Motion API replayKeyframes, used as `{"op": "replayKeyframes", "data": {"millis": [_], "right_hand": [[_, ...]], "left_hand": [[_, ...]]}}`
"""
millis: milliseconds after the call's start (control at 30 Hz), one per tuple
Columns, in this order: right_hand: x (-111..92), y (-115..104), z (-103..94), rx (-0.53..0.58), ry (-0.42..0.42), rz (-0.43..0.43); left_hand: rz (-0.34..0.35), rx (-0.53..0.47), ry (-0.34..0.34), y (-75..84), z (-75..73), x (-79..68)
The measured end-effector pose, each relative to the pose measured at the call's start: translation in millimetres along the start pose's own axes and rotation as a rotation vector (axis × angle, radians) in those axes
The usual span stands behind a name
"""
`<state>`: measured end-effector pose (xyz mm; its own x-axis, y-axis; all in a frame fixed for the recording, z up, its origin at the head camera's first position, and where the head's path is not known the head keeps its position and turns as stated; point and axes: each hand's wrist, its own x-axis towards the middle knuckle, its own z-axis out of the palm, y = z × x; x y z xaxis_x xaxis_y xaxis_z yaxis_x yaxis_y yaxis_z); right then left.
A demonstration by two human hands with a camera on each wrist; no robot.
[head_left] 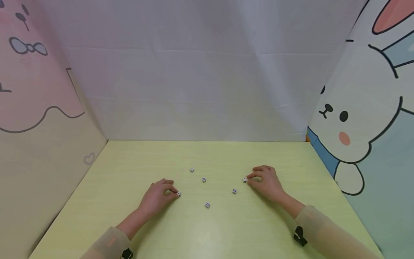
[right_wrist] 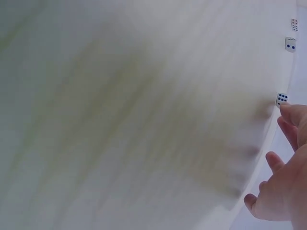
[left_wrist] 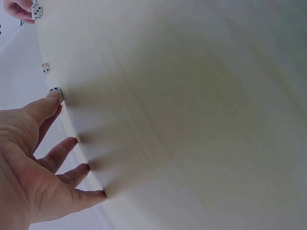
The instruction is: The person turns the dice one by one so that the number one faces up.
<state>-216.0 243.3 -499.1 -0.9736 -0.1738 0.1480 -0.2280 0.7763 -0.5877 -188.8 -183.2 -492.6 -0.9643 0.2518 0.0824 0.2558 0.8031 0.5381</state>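
Observation:
My left hand (head_left: 158,197) pinches a small white die (head_left: 179,194) between thumb and index fingertip, low at the tabletop. In the left wrist view the thumb covers part of this die (left_wrist: 57,94), and the other fingers are spread with their tips near the table. Farther right, my right hand (head_left: 267,182) holds another white die (head_left: 244,180) at the tips of thumb and index finger. Its dark-dotted face (right_wrist: 282,99) shows in the right wrist view. Between the hands lie a die (head_left: 234,191) near the right hand and a nearer one (head_left: 207,205).
Two more dice, one in the middle (head_left: 204,180) and one farther back (head_left: 192,169), rest on the pale yellow table (head_left: 145,154). A white cloth wall (head_left: 200,93) rises behind the table. Printed cartoon panels stand at the left (head_left: 42,151) and right (head_left: 381,172).

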Motion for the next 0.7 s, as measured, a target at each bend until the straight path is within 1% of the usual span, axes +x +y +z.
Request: {"op": "replayKeyframes", "data": {"millis": [200,500,700], "right_hand": [[-0.7,-4.7,-7.8,-0.053,0.005,-0.025],[3.1,-11.9,-14.4,-0.183,0.003,-0.095],[8.6,-13.7,-16.0,-0.260,-0.018,-0.105]], "left_hand": [[-0.003,0.000,-0.002,1.6,-0.4,0.3],[-0.005,0.004,-0.004,1.4,-0.2,-0.5],[-0.001,0.001,0.000,1.3,0.0,-0.5]]}}
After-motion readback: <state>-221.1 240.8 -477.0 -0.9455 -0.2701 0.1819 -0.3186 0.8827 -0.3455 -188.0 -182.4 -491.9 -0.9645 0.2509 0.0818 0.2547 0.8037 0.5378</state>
